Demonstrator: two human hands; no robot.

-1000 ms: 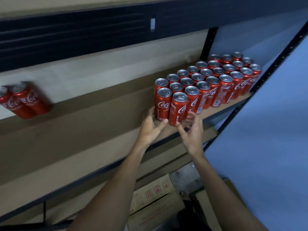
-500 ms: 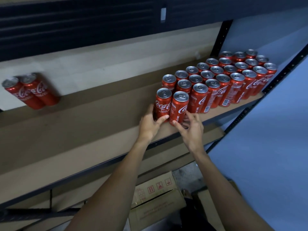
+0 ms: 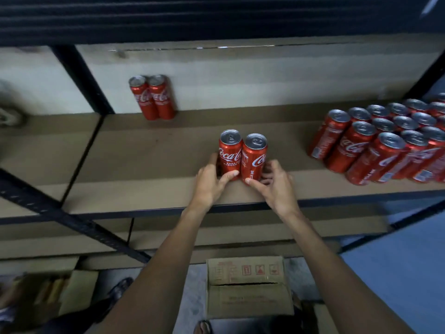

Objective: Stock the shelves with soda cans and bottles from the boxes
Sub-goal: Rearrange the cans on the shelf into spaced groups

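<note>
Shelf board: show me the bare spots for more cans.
Bare shelf board lies left of the held pair, up to the back pair, and in the gap between the held pair and the can block. The right end is packed.

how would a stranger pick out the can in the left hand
Look at the brown shelf, left of the big block of cans. Near the front edge it is the left can of two, held by the left hand.
</note>
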